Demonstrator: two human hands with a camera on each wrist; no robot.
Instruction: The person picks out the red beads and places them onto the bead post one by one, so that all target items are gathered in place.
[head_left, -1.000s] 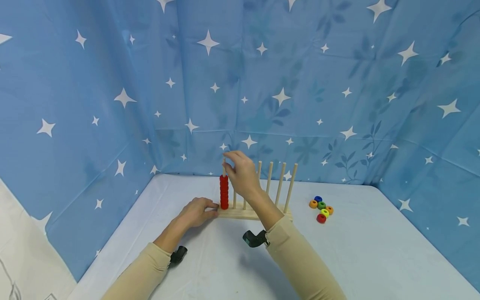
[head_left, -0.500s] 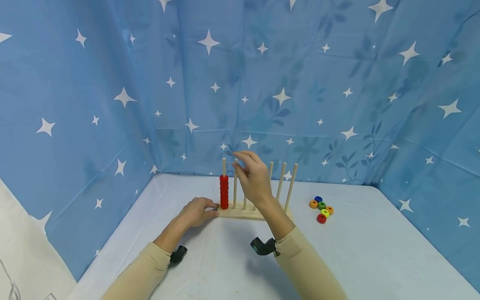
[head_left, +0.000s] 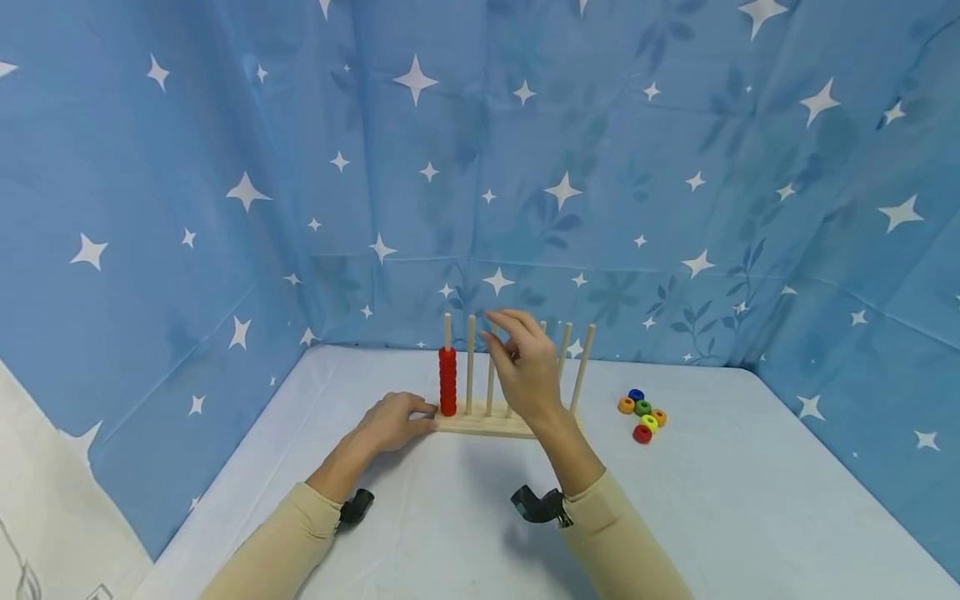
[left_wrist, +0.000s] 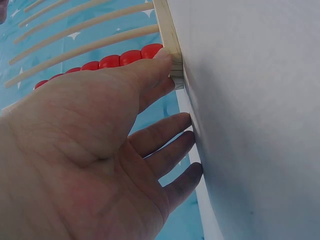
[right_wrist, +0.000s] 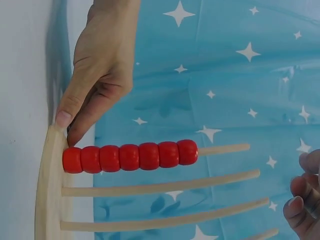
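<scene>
A wooden peg rack (head_left: pixel 480 424) stands on the table, a row of upright pegs rising from its flat base. Several red beads (head_left: pixel 447 382) are stacked on its leftmost peg, whose top end is bare. My left hand (head_left: pixel 393 421) pinches the left end of the base between thumb and forefinger; in the left wrist view the other fingers extend loosely beside the tabletop. My right hand (head_left: pixel 531 375) is raised in front of the middle pegs, partly hiding them. Its fingers are loosely bent, a gap shows between thumb and forefinger, and no bead is visible in it.
To the right of the rack lies a small cluster of loose beads in blue, orange, green, yellow and red (head_left: pixel 642 434). A white cloth (head_left: pixel 750 500) covers the table. Behind it hangs a blue curtain (head_left: pixel 637 167) with white stars.
My right hand has moved from the top of the leftmost peg rightward to the middle pegs. The left hand keeps its grip on the base, and the red stack looks the same.
</scene>
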